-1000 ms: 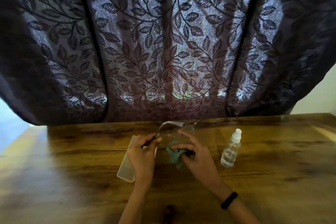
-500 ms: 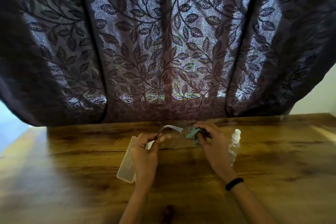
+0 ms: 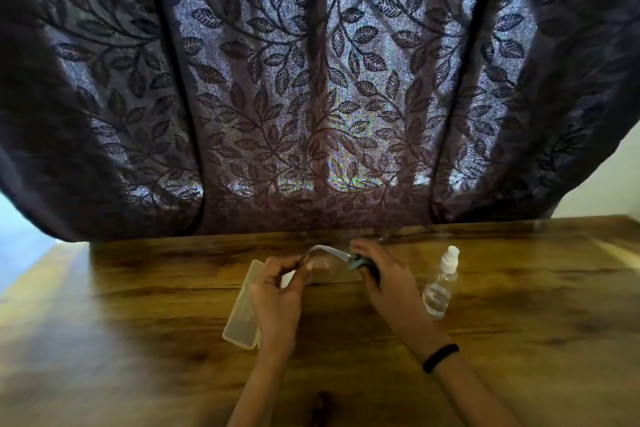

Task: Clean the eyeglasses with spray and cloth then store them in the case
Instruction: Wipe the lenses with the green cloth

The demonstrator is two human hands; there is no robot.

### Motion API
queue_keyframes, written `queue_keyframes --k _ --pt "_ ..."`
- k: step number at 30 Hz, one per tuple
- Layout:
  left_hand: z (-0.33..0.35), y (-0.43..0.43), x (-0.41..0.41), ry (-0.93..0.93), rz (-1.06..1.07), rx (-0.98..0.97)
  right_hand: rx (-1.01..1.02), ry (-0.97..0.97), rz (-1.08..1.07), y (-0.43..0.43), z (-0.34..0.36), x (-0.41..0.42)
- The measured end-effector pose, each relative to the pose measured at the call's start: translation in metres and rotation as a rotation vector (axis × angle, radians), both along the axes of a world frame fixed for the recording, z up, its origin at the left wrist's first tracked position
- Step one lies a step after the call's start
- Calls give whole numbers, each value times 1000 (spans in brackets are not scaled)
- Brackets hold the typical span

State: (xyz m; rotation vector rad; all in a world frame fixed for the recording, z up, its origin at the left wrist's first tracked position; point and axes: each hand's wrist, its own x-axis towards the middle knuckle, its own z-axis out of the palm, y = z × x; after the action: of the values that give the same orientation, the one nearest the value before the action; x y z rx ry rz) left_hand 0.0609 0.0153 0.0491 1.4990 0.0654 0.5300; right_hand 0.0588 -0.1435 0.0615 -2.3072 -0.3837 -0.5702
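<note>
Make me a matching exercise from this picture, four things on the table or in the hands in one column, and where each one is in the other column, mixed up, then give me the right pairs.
Things:
1. eyeglasses
2. cloth
3. spray bottle
4. case

Places:
A. standing upright on the table, just right of the right hand
B. lying flat on the table, partly under the left hand
C. held up between both hands
D. pinched in the right hand against one end of the glasses

Pairs: 1-C, 2-D, 3-A, 4-B
</note>
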Motion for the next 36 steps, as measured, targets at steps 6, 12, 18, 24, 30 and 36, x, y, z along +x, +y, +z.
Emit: queue_keyframes --k 6,12,18,24,30,36 --pt "1 1 -2 -4 -30 -29 -150 -121 -165 -7 4 -2" --pt "-3 0 -1 5 -38 -42 -20 -85 -135 -8 2 4" --pt "-5 -1 1 -1 -14 -33 -28 -22 1 -3 1 5" --pt "-6 1 1 -7 -20 -28 -151 -57 -147 -10 5 2" --pt "-7 1 1 -2 10 -36 -138 -84 -169 -11 3 -2" --pt "-7 -3 2 -14 32 -25 -40 -67 -127 -10 -8 -10"
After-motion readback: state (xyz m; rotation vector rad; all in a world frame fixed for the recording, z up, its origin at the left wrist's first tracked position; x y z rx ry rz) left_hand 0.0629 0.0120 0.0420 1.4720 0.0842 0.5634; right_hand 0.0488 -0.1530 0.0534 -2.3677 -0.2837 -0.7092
